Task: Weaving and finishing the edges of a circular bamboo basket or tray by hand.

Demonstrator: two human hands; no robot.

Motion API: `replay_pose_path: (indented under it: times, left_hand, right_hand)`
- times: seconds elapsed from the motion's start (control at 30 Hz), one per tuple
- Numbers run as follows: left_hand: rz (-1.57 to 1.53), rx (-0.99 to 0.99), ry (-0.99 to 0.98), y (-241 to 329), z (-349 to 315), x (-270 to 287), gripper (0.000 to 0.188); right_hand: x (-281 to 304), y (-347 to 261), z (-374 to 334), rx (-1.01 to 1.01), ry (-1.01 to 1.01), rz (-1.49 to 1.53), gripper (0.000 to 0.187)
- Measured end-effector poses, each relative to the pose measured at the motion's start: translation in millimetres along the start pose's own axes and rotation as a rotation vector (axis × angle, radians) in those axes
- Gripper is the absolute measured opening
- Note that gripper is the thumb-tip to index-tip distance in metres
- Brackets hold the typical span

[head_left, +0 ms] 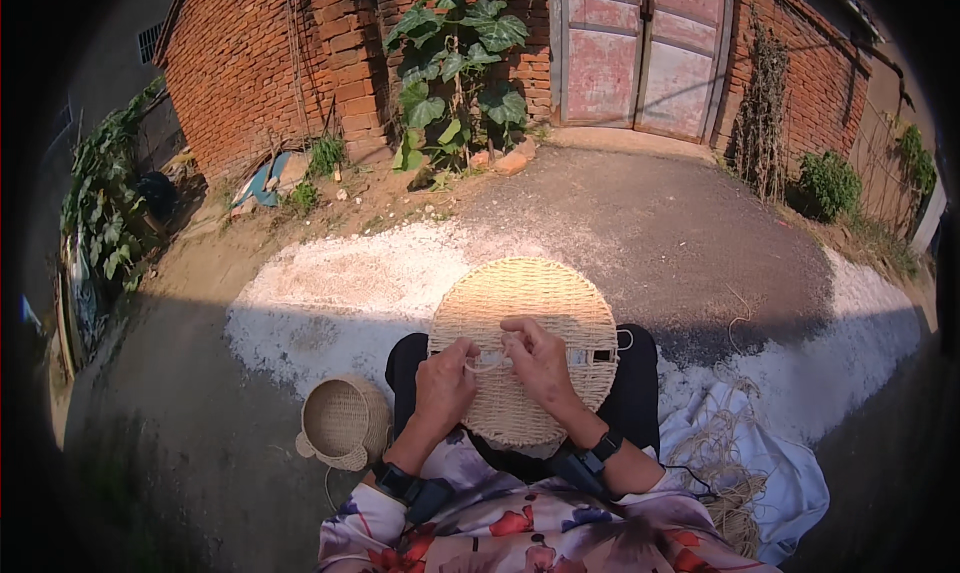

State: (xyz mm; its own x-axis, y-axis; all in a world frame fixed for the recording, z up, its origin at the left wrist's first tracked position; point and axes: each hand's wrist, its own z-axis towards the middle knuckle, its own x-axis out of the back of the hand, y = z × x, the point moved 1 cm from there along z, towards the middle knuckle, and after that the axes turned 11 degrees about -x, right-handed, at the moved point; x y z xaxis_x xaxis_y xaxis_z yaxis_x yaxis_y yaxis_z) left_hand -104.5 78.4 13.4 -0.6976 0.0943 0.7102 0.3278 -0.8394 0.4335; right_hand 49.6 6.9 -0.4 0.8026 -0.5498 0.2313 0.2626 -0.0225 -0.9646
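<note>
A round woven straw panel (520, 288) rests on my lap, with a narrow slot crossing its middle. My left hand (445, 385) is over the panel's left part, fingers closed in a pinch on a pale straw cord (485, 367). The cord curves from those fingertips toward the right hand. Over the middle of the panel, my right hand (540, 363) has its thumb and fingers drawn together above the slot. What lies between them is too small to make out. A loop of cord (626, 339) sticks out at the panel's right edge.
A small round woven basket (345, 423) with ear-like tabs sits on the ground at left. At right, a loose straw cord bundle (735, 473) lies on white cloth (790, 473). Ahead are pale scattered material (360, 273), a leafy plant (455, 73) and a worn double door (645, 53).
</note>
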Motion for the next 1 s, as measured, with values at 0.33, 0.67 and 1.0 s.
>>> replay_pose_path:
  times: [0.33, 0.67, 1.0]
  left_hand:
    - [-0.556, 0.465, -0.332, -9, 13, 11, 0.043]
    - [-1.137, 0.665, -0.220, -9, 7, 18, 0.057]
    - [-0.263, 0.062, 0.025, -12, -15, -1, 0.053]
  right_hand:
    - [-9, -4, -20, 0.491, 0.055, -0.565, 0.007]
    - [-18, -17, 1, 0.555, -0.160, -1.030, 0.010]
    - [-37, -7, -1, 0.628, -0.067, -0.983, 0.016]
